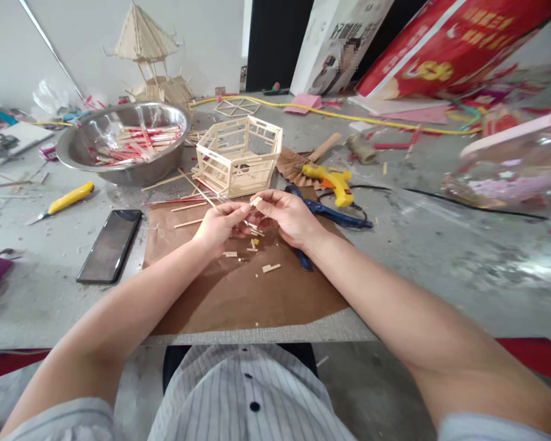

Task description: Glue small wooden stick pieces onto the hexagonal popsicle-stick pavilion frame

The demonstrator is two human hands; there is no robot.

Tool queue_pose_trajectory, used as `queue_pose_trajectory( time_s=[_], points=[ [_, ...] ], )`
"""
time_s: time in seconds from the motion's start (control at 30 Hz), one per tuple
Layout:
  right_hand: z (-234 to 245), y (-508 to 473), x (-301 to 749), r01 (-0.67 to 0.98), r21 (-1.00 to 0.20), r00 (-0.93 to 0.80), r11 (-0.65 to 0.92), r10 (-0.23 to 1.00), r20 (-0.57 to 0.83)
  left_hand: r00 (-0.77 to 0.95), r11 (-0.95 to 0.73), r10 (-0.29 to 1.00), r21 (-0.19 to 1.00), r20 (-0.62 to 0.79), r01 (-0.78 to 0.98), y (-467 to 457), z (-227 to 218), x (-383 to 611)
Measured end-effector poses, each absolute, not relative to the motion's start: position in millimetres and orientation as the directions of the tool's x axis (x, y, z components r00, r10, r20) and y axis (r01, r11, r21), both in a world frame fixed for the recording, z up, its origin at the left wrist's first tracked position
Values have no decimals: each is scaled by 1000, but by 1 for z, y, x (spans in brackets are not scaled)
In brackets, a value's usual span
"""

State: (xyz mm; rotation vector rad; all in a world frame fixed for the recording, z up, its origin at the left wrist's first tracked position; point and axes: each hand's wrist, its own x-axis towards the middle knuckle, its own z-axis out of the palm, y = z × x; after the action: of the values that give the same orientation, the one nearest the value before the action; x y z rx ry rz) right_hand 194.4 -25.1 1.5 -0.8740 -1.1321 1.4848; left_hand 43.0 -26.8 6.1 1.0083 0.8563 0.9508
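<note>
My left hand (220, 225) and my right hand (288, 215) meet over a brown paper sheet (239, 294), both pinched on a short thin wooden stick (252, 204) held between them. Just beyond my fingers stands a hexagonal frame of wooden sticks (237, 155). Small cut stick pieces (270, 267) lie on the paper below my hands. Blue-handled cutters (335, 215) lie under and to the right of my right hand.
A steel bowl (80, 156) with red and pale sticks sits back left. A yellow glue gun (333, 181) lies right of the frame. A black phone (111, 245) and a yellow-handled knife (67, 199) lie left. A stick pagoda model (149, 55) stands at the back.
</note>
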Motion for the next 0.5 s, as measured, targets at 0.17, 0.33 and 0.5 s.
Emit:
queue_pose_trajectory(
  time_s=[0.17, 0.33, 0.5],
  points=[
    [2, -25, 194, -285, -958, -190, -30, 982, 25, 353, 241, 924, 940, -145, -243, -27, 6, 43],
    [2, -26, 193, -278, -961, -182, -7, 982, 46, 357, 248, 922, 937, -150, -247, -28, 6, 43],
    [1, -25, 193, -280, -960, -185, 8, 981, 62, 359, 269, 917, 932, -171, -242, -29, 9, 43]
  ],
)
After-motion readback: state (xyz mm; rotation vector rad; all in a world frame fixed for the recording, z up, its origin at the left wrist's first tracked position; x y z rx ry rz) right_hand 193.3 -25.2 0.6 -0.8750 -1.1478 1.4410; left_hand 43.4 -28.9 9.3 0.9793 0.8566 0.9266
